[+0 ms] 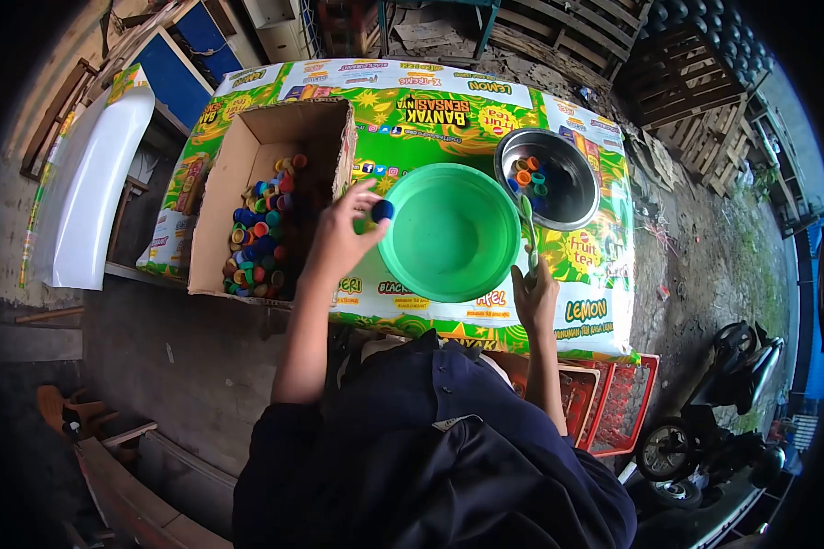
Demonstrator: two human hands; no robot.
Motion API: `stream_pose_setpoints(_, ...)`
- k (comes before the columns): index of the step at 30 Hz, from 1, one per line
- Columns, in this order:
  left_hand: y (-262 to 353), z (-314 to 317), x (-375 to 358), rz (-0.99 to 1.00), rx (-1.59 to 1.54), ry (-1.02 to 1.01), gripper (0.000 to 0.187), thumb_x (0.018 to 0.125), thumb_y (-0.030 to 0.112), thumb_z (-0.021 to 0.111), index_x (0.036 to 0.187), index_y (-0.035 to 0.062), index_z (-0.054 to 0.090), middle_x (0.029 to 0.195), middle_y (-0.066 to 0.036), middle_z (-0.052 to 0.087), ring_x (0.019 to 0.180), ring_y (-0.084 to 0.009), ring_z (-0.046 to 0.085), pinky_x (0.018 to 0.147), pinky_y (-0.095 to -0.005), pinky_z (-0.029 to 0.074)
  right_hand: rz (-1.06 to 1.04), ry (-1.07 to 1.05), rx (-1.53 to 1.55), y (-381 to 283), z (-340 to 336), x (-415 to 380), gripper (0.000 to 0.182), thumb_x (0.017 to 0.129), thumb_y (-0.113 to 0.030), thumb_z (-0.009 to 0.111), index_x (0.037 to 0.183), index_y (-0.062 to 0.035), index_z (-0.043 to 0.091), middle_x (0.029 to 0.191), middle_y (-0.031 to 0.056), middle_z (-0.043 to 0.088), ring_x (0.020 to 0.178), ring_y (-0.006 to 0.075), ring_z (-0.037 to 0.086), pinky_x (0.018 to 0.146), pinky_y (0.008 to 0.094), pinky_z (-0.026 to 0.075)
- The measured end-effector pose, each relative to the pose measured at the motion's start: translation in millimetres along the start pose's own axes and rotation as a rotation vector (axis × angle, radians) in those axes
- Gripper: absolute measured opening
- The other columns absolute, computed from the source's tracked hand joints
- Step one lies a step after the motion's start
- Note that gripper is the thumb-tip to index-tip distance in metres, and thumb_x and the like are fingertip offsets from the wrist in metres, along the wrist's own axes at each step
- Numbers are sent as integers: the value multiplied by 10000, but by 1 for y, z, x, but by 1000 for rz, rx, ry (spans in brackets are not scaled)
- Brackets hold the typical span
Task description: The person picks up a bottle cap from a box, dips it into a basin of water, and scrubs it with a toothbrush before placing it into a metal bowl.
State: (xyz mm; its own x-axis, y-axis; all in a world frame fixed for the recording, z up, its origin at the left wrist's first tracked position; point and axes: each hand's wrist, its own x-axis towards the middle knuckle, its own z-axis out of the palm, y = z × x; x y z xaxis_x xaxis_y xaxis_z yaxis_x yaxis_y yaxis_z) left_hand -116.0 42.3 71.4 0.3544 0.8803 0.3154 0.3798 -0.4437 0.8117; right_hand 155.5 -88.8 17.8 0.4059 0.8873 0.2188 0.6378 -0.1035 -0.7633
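Observation:
My left hand (346,231) is held up beside the left rim of a green plastic basin (403,265). A dark blue bottle cap (382,211) is pinched between its thumb and fingers. On the basin's other side, my right hand (535,295) grips a slim, pale green and white tool (527,224) that looks like a brush, pointing away from me. Behind it stands a round metal bowl (577,197) with several orange, green and blue caps (527,174). To my left, an open cardboard box (206,215) holds a heap of mixed coloured caps (258,229).
A printed green and white plastic sheet (600,316) covers the table. Red crates (627,403) stand below its near right edge. Further right is a parked motorbike (696,439); wooden pallets (696,91) lean beyond the far right corner.

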Motion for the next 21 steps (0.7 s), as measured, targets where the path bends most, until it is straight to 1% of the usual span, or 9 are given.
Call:
stream_pose_setpoints(2, 3, 38, -1, -89, -8, -230, 734, 712, 106, 704, 1331, 54, 312, 986, -133, 623, 888, -238, 601, 816, -351, 481, 19, 1, 6, 2, -3, -6, 291, 780, -77, 635, 1020, 49, 529, 482, 50, 411, 399, 125, 350, 418, 302, 299)
stream_pose_setpoints(4, -5, 74, -3, -18, 52, -346, 863, 686, 79, 715, 1376, 41, 198, 984, -151, 625, 888, -286, 603, 827, -363, 482, 24, 10, 19, 2, -7, -12, 290, 781, -85, 638, 1014, 49, 530, 479, 52, 414, 397, 127, 355, 412, 296, 298)
stream_pose_setpoints(8, -25, 121, -4, -90, 155, -473, 955, 651, 38, 707, 1400, 67, 115, 976, -147, 631, 878, -310, 608, 809, -374, 498, 28, -19, -11, 9, -18, -24, 344, 780, -92, 642, 1071, 46, 520, 488, 75, 427, 389, 161, 381, 413, 302, 320)
stream_pose_setpoints(9, -27, 127, -3, -91, 182, -486, 970, 645, 30, 704, 1403, 72, 101, 975, -146, 631, 875, -314, 608, 805, -377, 500, 36, -5, 7, 11, -19, -27, 340, 786, -79, 636, 1093, 22, 531, 481, 41, 357, 407, 121, 315, 416, 285, 273)
stream_pose_setpoints(10, -30, 132, -3, -94, 192, -491, 975, 640, 23, 701, 1403, 75, 97, 974, -144, 632, 872, -315, 608, 799, -377, 502, 42, 7, 26, 14, -21, -29, 341, 792, -66, 629, 1115, -2, 541, 474, 7, 287, 425, 82, 249, 418, 268, 226)
stream_pose_setpoints(13, -37, 139, -4, -107, 206, -500, 988, 626, 10, 696, 1405, 82, 93, 968, -145, 632, 862, -320, 608, 785, -379, 505, 57, -28, -7, 14, -30, -31, 343, 778, -98, 644, 1070, 32, 520, 493, 88, 446, 389, 169, 394, 418, 312, 328)
stream_pose_setpoints(15, -39, 142, -3, -114, 191, -498, 994, 620, 10, 699, 1406, 83, 96, 963, -155, 632, 854, -324, 609, 778, -381, 504, 72, -46, -13, 14, -34, -32, 335, 780, -97, 641, 1066, 32, 521, 486, 86, 443, 386, 168, 388, 419, 314, 326)
stream_pose_setpoints(18, -40, 144, -4, -106, 202, -483, 943, 600, 12, 704, 1379, 64, 175, 942, -165, 624, 848, -324, 606, 766, -384, 502, 75, -57, -4, 13, -36, -32, 331, 784, -96, 638, 1066, 32, 522, 474, 81, 432, 381, 166, 376, 420, 316, 323)
stream_pose_setpoints(21, -39, 144, -5, -67, 170, -396, 839, 578, 0, 701, 1311, 45, 296, 919, -160, 613, 837, -314, 605, 760, -369, 506, 66, -68, 2, 14, -38, -30, 338, 784, -95, 637, 1075, 32, 520, 469, 80, 422, 379, 165, 366, 421, 316, 321)
